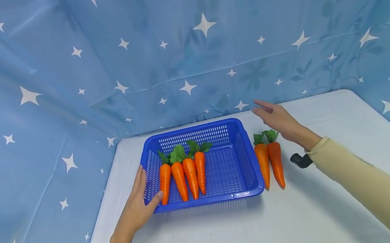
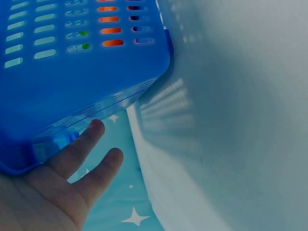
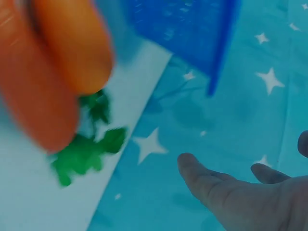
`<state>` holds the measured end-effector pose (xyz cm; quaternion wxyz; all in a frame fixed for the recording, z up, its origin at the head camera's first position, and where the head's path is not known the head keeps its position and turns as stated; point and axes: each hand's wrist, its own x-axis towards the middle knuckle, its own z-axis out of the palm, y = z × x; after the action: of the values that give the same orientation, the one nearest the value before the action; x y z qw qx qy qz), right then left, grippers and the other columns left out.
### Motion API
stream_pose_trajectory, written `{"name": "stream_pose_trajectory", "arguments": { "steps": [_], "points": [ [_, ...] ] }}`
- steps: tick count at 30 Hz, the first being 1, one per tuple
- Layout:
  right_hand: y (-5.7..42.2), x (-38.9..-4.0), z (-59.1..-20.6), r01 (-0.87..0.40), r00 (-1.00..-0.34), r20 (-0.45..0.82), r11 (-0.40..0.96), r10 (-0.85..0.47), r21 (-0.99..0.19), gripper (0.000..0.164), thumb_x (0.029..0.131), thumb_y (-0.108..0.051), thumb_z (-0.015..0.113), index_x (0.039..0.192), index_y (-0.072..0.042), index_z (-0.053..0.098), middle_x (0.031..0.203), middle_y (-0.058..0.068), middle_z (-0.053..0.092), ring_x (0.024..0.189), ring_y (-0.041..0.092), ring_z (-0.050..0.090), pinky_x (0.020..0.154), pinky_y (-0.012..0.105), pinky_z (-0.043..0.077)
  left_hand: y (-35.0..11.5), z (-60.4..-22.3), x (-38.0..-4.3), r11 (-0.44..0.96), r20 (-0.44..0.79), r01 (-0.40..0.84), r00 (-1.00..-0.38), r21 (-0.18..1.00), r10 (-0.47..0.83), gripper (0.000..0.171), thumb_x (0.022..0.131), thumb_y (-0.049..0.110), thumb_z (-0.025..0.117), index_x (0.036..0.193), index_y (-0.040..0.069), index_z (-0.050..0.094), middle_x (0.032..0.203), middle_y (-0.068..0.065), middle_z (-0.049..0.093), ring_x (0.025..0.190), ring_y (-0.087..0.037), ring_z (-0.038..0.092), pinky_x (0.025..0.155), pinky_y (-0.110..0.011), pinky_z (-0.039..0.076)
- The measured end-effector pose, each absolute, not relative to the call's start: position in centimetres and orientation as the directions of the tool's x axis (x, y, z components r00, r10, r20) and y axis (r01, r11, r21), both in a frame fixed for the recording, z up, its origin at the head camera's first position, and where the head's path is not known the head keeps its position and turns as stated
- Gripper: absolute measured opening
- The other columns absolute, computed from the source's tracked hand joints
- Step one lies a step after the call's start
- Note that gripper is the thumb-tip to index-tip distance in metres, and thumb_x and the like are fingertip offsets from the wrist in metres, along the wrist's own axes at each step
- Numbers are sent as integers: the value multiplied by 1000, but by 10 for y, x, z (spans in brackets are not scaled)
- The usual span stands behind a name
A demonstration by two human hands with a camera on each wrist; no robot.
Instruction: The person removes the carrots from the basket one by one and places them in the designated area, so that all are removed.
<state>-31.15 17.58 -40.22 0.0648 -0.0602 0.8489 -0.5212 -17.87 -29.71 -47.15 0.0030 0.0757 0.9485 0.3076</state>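
At the left side of a blue plastic basket, my left hand holds the wall near the front corner. The thumb lies over the rim and the fingers are outside; two fingers show extended beneath the basket in the left wrist view. Several orange carrots with green tops lie side by side in the left half of the basket. Two more carrots rest on the table against the basket's right side. My right hand hovers behind and right of them, fingers extended, holding nothing.
A white-covered table bears the basket. Behind and along the sides hangs a blue cloth with white stars. Dark wrist cameras stick out from both sleeves.
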Motion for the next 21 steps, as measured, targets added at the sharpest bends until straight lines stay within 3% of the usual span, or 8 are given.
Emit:
{"name": "stream_pose_trajectory", "arguments": {
  "steps": [7, 21],
  "points": [
    [142, -315, -390, -65, -979, -15, 382, -204, -922, 69, 114, -46, 45, 171, -12, 28, 173, 19, 29, 157, 42, 32, 121, 57, 35, -296, -471, -177, 794, 40, 136, -989, 592, 140, 96, 105, 49, 60, 173, 8, 5, 180, -12, -2, 161, -47, 12, 120, -72, 20],
    [97, -319, -380, -81, -956, -1, 266, -295, -961, 63, 115, -42, 49, 170, -15, 34, 173, 13, 31, 158, 36, 32, 123, 55, 34, -296, -470, -177, 789, 51, 146, -988, 596, 144, 96, 105, 47, 61, 173, 8, 5, 180, -12, -1, 161, -47, 13, 120, -71, 20]
  ]
}}
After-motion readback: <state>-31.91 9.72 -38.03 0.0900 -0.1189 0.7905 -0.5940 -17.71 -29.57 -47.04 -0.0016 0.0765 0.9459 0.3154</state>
